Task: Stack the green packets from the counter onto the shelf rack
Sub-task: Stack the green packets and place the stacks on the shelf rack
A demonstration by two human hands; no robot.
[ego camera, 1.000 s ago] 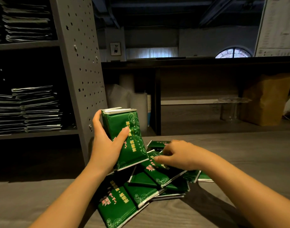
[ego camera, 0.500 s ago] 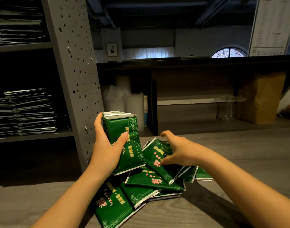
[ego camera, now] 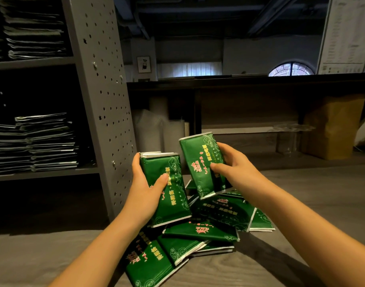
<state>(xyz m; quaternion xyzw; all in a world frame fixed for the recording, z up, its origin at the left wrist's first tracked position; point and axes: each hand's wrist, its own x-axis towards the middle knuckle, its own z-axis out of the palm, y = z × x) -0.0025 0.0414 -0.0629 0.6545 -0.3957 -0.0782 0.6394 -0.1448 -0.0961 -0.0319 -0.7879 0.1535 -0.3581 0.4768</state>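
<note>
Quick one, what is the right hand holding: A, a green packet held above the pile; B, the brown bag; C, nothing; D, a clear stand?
A: the right hand pinches a packet above the pile; the left hand grips a stack.

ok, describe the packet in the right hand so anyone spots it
Right of the grey perforated rack upright, green packets lie heaped on the counter. Above them the right hand holds one packet: single and raised highest, unlike the left hand's thick bundle.
</note>
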